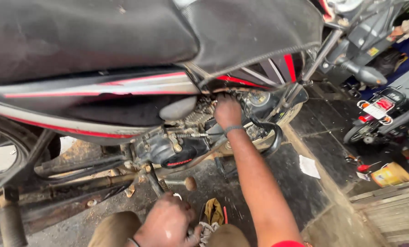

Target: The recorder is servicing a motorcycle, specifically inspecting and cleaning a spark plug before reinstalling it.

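Note:
A black motorcycle with red stripes fills the view, its seat [122, 32] at the top and its engine [177, 146] in the middle. My right hand [227, 111] reaches up into the engine under the tank, and its fingertips are hidden among the parts. A grey band sits on that wrist. My left hand [168, 222] is low in the view, closed in a fist just below a dark lever [155, 180]. A small bright metal tool tip [177, 196] shows at the top of the fist. My knees in brown trousers [115, 230] are beside it.
A kick lever with a round end [186, 183] juts out near my left hand. A yellow rag [213, 210] lies on the dark floor. A second motorcycle's rear [378, 110] and a yellow container [389, 174] stand to the right, by wooden boards [392, 206].

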